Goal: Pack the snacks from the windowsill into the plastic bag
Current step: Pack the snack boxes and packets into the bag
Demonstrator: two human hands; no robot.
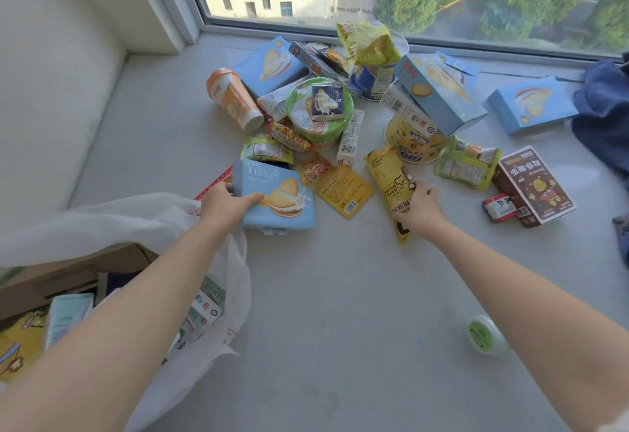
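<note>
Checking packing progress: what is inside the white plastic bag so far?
White-and-green cartons show inside the plastic bag, beside the left forearm. The forearm and the bag's folds cover whatever else is in there, so no count is possible.

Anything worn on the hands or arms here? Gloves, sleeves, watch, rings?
Nothing visible. The left hand and right hand have no gloves or rings, and there is no watch or band at either wrist. The left forearm and right forearm are uncovered, with no sleeve clearly in view.
</note>
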